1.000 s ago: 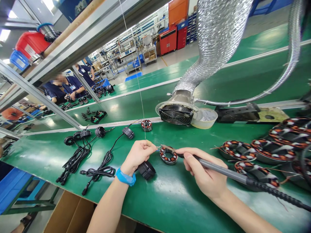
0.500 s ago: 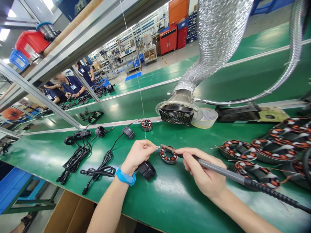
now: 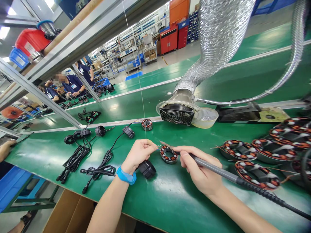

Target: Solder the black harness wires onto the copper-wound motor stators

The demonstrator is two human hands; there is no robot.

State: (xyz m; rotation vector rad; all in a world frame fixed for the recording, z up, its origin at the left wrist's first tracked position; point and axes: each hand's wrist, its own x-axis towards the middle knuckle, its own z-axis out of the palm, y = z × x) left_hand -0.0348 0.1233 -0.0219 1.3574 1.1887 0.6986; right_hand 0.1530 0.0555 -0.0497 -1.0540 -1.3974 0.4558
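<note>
My left hand [image 3: 139, 153], with a blue wristband [image 3: 125, 175], pinches thin wires beside a small copper-wound stator [image 3: 168, 154]. A round black cap [image 3: 147, 169] sits just under that hand. In my right hand [image 3: 202, 170] is a grey soldering iron [image 3: 213, 170], held like a pen, its tip above the stator's upper left edge near the wires. A thin hanging strand [image 3: 142, 97] comes down to my left fingertips. Whether the iron's tip touches a wire is too small to tell.
Larger stators [image 3: 257, 174] crowd the right side. Black cables with caps [image 3: 75, 160] lie at left. Behind stand a fan hood [image 3: 176, 115], a clear bowl [image 3: 205, 118] and another small stator [image 3: 146, 124]. People [image 3: 73, 84] work far left; another person's hand [image 3: 6, 149] is at the left edge.
The soldering iron's tip has lifted slightly up and left, with my right hand following. My left hand is almost unmoved. Another person's hand has appeared at the left edge.
</note>
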